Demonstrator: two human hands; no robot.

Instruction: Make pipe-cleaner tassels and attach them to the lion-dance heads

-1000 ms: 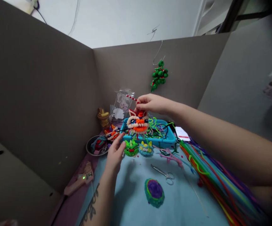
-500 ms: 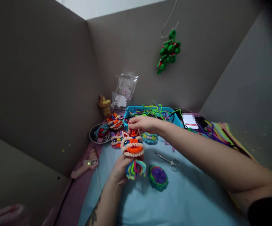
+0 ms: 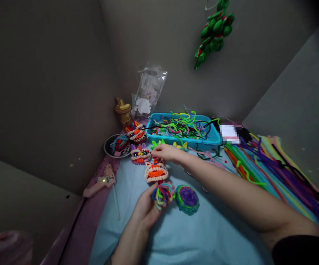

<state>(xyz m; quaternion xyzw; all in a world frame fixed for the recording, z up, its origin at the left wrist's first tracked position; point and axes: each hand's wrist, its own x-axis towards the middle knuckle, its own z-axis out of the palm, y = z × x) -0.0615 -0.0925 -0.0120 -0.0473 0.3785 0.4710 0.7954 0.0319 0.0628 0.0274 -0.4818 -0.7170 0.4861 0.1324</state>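
A pipe-cleaner lion head (image 3: pixel 156 173), cream and orange with pointed ears and a small orange horn, hangs in front of me over the blue cloth. My right hand (image 3: pixel 165 152) pinches it from above at the horn; whatever lies between the fingertips is too small to make out. Below the face dangles a multicoloured tassel (image 3: pixel 163 195). My left hand (image 3: pixel 147 208) is palm up around the tassel from beneath, its fingers partly hidden behind the strands. Just right of the tassel lies a round purple and green coiled piece (image 3: pixel 187 200).
Behind are a purple lion head (image 3: pixel 140 154), an orange one (image 3: pixel 136 131), a metal bowl (image 3: pixel 106 149) and a blue tray (image 3: pixel 217 138) of pipe-cleaner scraps. A pink glue gun (image 3: pixel 101 184) lies left. Pipe cleaners (image 3: pixel 275 176) spread right. My right forearm mostly covers scissors (image 3: pixel 205 190).
My left hand has shifted down from behind the lion head to the tassel. The right hand still pinches the top. The view has tilted downward, showing more of the tray and pipe cleaners.
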